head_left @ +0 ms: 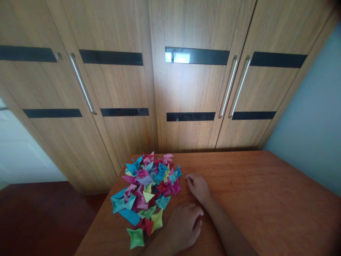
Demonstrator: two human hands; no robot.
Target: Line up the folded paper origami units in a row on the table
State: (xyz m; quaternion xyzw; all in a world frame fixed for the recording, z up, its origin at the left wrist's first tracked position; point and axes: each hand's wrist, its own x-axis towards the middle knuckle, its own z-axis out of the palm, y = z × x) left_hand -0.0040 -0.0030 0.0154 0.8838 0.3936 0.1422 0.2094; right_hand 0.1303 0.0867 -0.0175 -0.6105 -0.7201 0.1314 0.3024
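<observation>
A pile of folded paper pieces (145, 179) in pink, blue, red, yellow, green and purple lies on the left part of the brown table (247, 188). Just right of the pile, my right hand (197, 187) rests on the table with its fingers curled in and nothing visible in them. Nearer to me, my left hand (183, 225) lies beside the pile's lower right side, its fingers loosely curled toward the right, with no paper seen in it. A green folded piece (136, 238) sits at the near end of the pile, left of my left forearm.
A wooden wardrobe (128, 85) with dark strips and metal handles stands behind the table. On the right is a pale blue wall (309, 117). A white door (23, 153) and a dark red floor (39, 217) show at the left, past the table's left edge.
</observation>
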